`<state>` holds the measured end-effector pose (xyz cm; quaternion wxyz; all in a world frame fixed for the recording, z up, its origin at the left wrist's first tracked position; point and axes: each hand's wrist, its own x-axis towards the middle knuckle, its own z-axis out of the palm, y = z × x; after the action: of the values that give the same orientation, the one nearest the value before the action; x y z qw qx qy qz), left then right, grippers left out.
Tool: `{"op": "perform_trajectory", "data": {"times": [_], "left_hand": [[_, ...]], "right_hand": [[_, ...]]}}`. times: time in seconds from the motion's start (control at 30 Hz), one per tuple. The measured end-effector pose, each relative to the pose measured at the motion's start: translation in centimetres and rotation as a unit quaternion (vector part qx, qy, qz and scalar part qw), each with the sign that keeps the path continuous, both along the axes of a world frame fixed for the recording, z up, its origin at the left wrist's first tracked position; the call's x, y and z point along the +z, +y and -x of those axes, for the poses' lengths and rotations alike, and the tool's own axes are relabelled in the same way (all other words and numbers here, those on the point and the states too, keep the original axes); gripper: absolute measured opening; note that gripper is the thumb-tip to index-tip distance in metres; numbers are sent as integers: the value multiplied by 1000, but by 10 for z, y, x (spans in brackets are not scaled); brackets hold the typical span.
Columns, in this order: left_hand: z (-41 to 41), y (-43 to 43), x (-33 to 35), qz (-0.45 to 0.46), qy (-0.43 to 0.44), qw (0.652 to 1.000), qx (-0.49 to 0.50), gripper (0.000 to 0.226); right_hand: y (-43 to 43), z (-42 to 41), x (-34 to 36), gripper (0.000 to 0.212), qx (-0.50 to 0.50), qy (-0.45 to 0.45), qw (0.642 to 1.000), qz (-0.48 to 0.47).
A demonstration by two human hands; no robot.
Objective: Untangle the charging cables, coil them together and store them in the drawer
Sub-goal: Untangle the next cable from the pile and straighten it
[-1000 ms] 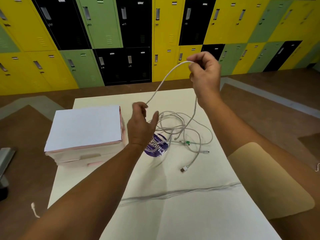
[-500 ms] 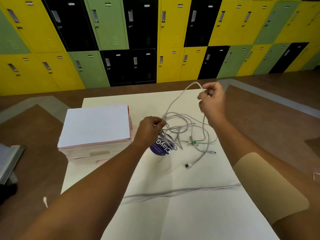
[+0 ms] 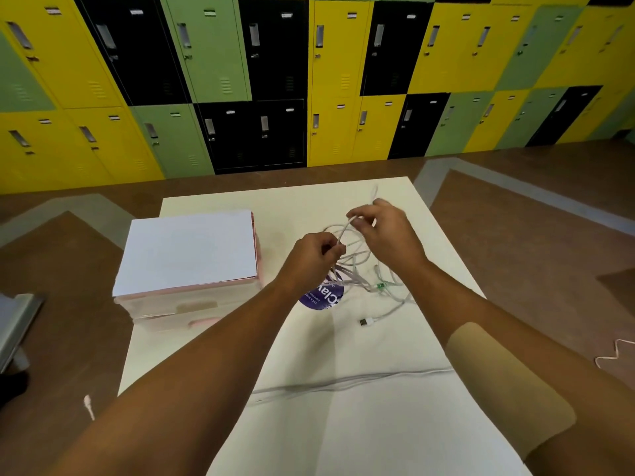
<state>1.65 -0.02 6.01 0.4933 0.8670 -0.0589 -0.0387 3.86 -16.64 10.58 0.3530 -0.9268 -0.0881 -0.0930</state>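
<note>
The cables (image 3: pixel 359 266) lay tangled on the worktop (image 3: pixel 343 427), right of the drawer box (image 3: pixel 189 252). The left hand (image 3: pixel 314 257) curled its fingers round a white strand, and the right hand (image 3: pixel 386 231) pinched the same strand just above. A plug (image 3: pixel 364 321) rested nearby.

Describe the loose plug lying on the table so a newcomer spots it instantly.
On the cream table, right of the white drawer box, lies a tangle of white cables. The plug lies alone at the tangle's near edge, just right of the purple sticker. Unlike the green-marked connector behind it, it is white with a metal tip.
</note>
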Motion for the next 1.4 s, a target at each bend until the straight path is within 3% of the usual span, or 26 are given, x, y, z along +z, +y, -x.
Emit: {"op": "perform_trajectory", "data": {"times": [0.2, 0.37, 0.5, 0.73, 0.97, 1.23, 1.4], "left_hand": [[0, 8, -10, -32, -4, 999, 13, 7], [-2, 8, -6, -36, -17, 999, 34, 5], [-8, 6, -1, 9, -17, 999, 33, 9], [-11, 1, 21, 223, -24, 973, 46, 11], [-19, -8, 22, 144, -24, 988, 50, 12], [-11, -12, 21, 178, -20, 983, 36, 10], [-6, -11, 15, 189, -22, 981, 33, 8]], "right_hand": [[2, -10, 33, 17, -81, -78, 990, -86], [4, -16, 49, 25, -88, -105, 980, -147], [-2, -17, 42, 23, -110, -74, 980, -145], [-22, -1, 3, 18, -113, 73, 987, -87], [-3, 11, -6, 21, -49, 79, 983, -157], [3, 13, -12, 4, 2, 144, 976, -161], [1, 10, -6, 14, -18, 130, 971, -201]]}}
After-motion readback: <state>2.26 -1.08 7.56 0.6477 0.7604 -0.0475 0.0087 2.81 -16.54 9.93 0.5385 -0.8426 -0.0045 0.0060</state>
